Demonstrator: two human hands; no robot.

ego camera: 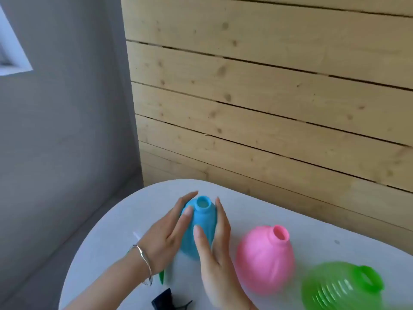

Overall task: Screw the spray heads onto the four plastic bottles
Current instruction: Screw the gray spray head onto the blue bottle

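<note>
1. Blue plastic is seen at the centre of the head view: the blue bottle stands upright on the white table, with its neck open and no spray head fitted.
2. It is flanked by both hands. The fingers of the left hand and the right hand are straight and laid flat against its sides; nothing is gripped.
3. A slip or a tip-over is judged possible if the bottle is lifted or turned this way, since a light, rounded body is only pressed between flat hands.
4. A green piece, half hidden under the left wrist, could be knocked by the forearm. Whether it is a spray head cannot be told.
5. Three bottles are counted: the blue one, the pink bottle and the green bottle, all uncapped. A fourth is not shown.
6. No spray head is counted for certain. One black object at the lower edge is left unidentified.
</note>
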